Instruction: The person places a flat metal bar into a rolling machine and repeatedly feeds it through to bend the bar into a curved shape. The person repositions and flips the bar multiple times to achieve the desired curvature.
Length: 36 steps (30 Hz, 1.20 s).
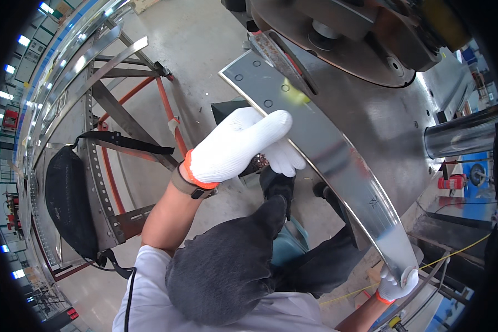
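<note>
A long, curved, shiny metal strip slants from upper middle to lower right. Several small circles mark its far end, beside a yellow smear. My left hand, in a white knitted glove with an orange cuff, grips the strip's left edge near that end; the thumb lies on top and the fingers reach underneath. At the near end, my right hand, gloved alike, is closed around the strip's tip. The strip's far end lies against a narrow metal tool piece of a large machine, which partly covers its edge.
On the left, a red and grey metal rack carries long bent metal strips and a black waist bag. A polished steel cylinder stands at right, and a yellow cable runs below it. My legs are under the strip.
</note>
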### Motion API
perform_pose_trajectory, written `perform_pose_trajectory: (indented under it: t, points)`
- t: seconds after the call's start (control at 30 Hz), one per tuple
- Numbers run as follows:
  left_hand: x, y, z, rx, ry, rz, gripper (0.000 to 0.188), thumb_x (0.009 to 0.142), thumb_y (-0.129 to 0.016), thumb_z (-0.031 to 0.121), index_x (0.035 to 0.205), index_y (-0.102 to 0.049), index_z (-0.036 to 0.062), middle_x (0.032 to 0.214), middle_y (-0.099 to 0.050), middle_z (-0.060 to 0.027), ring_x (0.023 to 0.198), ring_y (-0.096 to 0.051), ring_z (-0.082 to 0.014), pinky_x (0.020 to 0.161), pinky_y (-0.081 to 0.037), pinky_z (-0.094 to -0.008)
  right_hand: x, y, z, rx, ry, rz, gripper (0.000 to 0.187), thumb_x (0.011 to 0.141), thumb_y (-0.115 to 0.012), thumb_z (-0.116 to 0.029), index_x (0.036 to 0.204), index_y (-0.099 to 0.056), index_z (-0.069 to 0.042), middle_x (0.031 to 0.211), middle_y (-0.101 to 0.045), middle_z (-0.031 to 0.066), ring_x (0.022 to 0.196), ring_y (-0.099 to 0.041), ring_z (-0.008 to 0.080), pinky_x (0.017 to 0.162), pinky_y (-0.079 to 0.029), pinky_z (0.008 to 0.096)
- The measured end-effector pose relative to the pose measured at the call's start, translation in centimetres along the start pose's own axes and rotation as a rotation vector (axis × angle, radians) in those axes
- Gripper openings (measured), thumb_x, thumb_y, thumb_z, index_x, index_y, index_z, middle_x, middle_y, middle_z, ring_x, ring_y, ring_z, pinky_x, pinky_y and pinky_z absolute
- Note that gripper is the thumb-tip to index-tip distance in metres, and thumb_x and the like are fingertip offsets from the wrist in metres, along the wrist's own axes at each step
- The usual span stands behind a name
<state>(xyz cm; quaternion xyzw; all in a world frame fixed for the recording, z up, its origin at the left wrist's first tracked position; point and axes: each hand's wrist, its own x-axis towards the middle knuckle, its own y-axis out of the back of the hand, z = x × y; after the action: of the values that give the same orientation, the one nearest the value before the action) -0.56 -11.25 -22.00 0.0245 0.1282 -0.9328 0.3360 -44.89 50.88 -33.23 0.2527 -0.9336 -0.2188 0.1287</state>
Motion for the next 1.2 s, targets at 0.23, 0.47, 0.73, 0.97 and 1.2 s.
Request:
perform_pose_trajectory:
  t: [0.23,0.47,0.73,0.97,1.2]
  points:
    - [0.6,-0.1,1.4,-0.004,0.066,-0.063,0.056,0.128,-0.059,0.042,0.115,-0.083,-0.0071,0.098,-0.088,-0.0212,0.083,-0.086,-0.0296,0.082,-0.071,-0.0391,-0.6,-10.2,-12.4,0.582,-0.020,-0.175,0.061,0.123,-0.059,-0.050,0.130,-0.065,0.011,0.089,-0.076,0.0215,0.053,-0.070,0.0295,0.047,-0.061,0.0386]
    - [1.2,-1.3,2.5,0.294,-0.005,0.057,0.039,0.122,-0.076,0.030,0.111,-0.083,-0.0061,0.090,-0.083,-0.0090,0.077,-0.081,-0.0150,0.070,-0.065,-0.0312,-0.5,-9.4,-11.7,0.751,-0.124,-0.209,0.059,0.118,-0.067,-0.055,0.120,-0.067,0.003,0.103,-0.080,0.0212,0.080,-0.078,0.0293,0.074,-0.066,0.0463]
    - [2.2,-0.8,0.3,0.460,-0.116,0.302,0.032,0.112,-0.088,0.031,0.116,-0.088,-0.0012,0.087,-0.079,-0.0037,0.081,-0.072,-0.0113,0.076,-0.058,-0.0355,-0.2,-9.1,-10.5,1.035,-0.146,-0.501,0.091,0.088,-0.107,-0.046,0.146,-0.071,0.014,0.140,-0.076,0.0353,0.111,-0.082,0.0411,0.088,-0.069,0.0583]
    - [3.9,-4.6,-1.6,-0.407,-0.006,0.218,0.040,0.125,-0.065,0.035,0.132,-0.083,0.0003,0.124,-0.087,-0.0099,0.109,-0.082,-0.0171,0.092,-0.064,-0.0349,-1.9,-7.9,-4.1,1.266,-0.200,-0.744,0.081,0.078,-0.112,-0.028,0.127,-0.072,0.023,0.117,-0.082,0.0372,0.094,-0.085,0.0376,0.081,-0.068,0.0504]
    - [3.8,-5.6,-4.7,-0.354,-0.226,0.332,0.031,0.123,-0.068,0.024,0.127,-0.082,-0.0036,0.113,-0.083,-0.0032,0.103,-0.073,-0.0100,0.092,-0.056,-0.0317,-2.3,-7.3,-5.5,1.106,-0.159,-0.785,0.066,0.084,-0.100,-0.009,0.135,-0.073,0.025,0.113,-0.086,0.0307,0.085,-0.088,0.0359,0.074,-0.068,0.0430]
